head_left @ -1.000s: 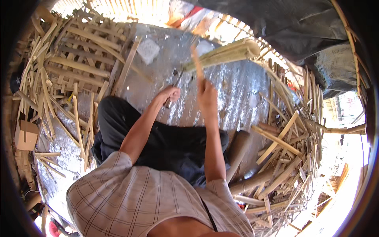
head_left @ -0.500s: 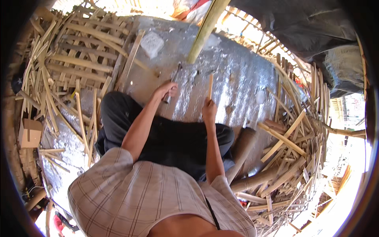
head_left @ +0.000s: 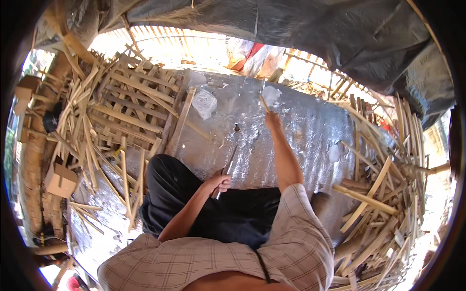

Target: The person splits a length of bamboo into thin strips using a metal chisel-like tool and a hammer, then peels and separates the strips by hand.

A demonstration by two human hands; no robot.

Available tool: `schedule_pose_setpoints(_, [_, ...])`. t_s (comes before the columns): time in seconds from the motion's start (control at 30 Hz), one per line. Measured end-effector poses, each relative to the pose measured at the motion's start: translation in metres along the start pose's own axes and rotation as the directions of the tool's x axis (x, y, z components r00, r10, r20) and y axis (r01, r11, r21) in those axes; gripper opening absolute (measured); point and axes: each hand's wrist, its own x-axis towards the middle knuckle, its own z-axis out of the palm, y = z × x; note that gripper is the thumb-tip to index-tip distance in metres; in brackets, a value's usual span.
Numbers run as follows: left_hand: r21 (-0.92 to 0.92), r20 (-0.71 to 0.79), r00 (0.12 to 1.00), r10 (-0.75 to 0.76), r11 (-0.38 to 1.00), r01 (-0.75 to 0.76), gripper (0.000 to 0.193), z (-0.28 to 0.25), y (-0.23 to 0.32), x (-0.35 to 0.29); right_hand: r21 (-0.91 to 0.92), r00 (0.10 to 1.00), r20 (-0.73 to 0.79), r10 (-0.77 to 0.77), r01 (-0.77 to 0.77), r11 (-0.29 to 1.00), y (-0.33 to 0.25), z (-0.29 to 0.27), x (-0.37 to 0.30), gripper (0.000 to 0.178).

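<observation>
In my left hand [head_left: 219,183], closed above my crossed legs, is a knife [head_left: 233,157] with a narrow blade pointing away from me. A metallic end of it shows below my fist. My right arm reaches far forward, and my right hand [head_left: 274,121] grips a short light wooden stick [head_left: 264,103], its free end toward the far edge. Beneath both hands lies a shiny grey sheet [head_left: 301,155] with ridges. At its far edge, beyond the stick, shows a short greenish bamboo piece [head_left: 275,75].
A pale block [head_left: 204,104] sits on the sheet at far left. Beside it is a woven bamboo lattice [head_left: 141,97] with loose strips. Bamboo offcuts [head_left: 371,208] are heaped at right. A cardboard box [head_left: 61,180] stands at left; dark plastic sheeting [head_left: 310,34] hangs beyond.
My right hand has moved forward with the stick. The view has tilted up. The bamboo pole that rose over the sheet now shows only as a short piece at the far edge.
</observation>
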Motion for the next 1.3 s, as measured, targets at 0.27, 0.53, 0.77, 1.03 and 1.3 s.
schedule_pose_setpoints(0.27, [0.131,-0.045,0.999,-0.015,0.991,0.021,0.021,-0.013,-0.026,0.022,0.122,0.987,0.011,0.162,-0.162,0.979,0.029,0.002,-0.173,0.039])
schedule_pose_setpoints(0.53, [0.481,-0.106,0.928,0.358,0.835,-0.267,0.037,-0.012,-0.038,0.018,0.033,0.998,0.058,0.016,-0.018,0.999,0.013,-0.057,-0.274,0.042])
schedule_pose_setpoints(0.77, [0.395,-0.102,0.852,0.513,0.807,-0.439,0.044,-0.004,-0.027,-0.006,0.185,0.981,-0.145,0.131,-0.103,0.977,0.003,-0.071,-0.287,0.034])
schedule_pose_setpoints(1.03, [0.708,-0.172,0.862,0.477,0.668,-0.229,0.046,-0.019,0.026,0.069,0.080,0.940,-0.272,0.204,-0.189,0.979,0.010,-0.068,-0.288,0.057])
schedule_pose_setpoints(1.3, [0.931,-0.118,0.816,0.566,0.350,-0.108,0.039,-0.022,0.076,0.104,0.185,0.932,-0.308,0.193,-0.141,0.973,0.039,-0.042,-0.280,0.042])
